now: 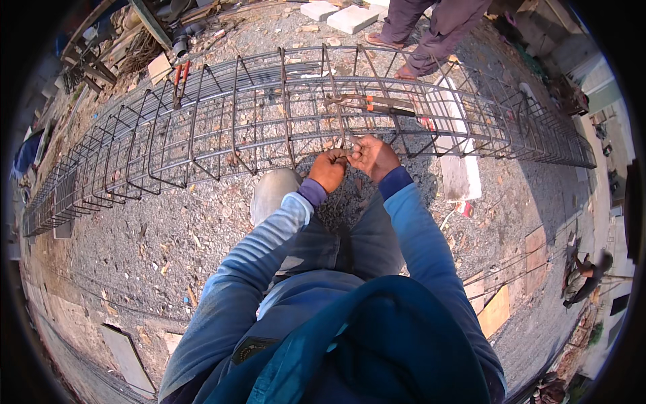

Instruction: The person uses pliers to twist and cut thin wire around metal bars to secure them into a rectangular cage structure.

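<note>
The cage point(286, 111) stretches over the gravel point(202, 242) crosswise in front of me. My left hand point(328, 172) is curled and my right hand point(374, 159) is bent inward; their fingertips gather close together at the cage's near side. What they pinch, if anything, I cannot tell. I judge the cage heavy and stiff, not fragile, its steel rough enough to grip. Recommended hold: a long bar point(356, 79) beside a hoop point(235, 108). The pliers point(371, 108) appear loose on it and could slide.
</note>
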The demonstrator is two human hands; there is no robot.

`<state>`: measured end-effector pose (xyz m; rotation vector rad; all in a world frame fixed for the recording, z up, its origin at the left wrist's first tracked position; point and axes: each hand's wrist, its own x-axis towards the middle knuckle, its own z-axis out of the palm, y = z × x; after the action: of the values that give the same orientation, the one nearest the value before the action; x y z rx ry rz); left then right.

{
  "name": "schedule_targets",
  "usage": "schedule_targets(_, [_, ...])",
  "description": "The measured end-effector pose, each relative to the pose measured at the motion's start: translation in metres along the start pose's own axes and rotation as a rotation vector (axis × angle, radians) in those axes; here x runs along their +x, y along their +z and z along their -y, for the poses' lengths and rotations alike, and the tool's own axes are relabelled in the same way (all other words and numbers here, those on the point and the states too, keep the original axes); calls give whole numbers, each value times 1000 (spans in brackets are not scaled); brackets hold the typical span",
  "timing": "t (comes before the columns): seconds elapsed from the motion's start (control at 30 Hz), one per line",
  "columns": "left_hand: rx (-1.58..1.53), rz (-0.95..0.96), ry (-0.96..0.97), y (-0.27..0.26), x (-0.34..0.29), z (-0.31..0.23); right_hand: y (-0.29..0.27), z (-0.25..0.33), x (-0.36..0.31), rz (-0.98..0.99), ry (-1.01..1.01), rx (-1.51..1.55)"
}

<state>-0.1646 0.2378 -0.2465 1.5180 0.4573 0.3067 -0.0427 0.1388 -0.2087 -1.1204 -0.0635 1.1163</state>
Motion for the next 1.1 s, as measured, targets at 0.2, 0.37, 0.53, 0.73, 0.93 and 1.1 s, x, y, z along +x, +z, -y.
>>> schedule_targets(0.2, [79,21,40,-7,-3,4,-4,2,1,76,98,82])
schedule_targets(0.37, [211,-8,134,-8,-3,14,16,-12,-3,-71,-18,433])
schedule_targets(0.53, [305,-57,127,-5,-6,10,17,-16,-1,-100,-120,667])
schedule_targets(0.73, [284,-67,132,-6,-4,15,-14,-22,-8,303,138,540])
schedule_targets(0.93, [402,-11,31,-6,-3,1,-12,6,-29,168,123,9])
schedule_targets(1.1, [403,-56,126,1,-6,3,-10,22,-31,216,158,87])
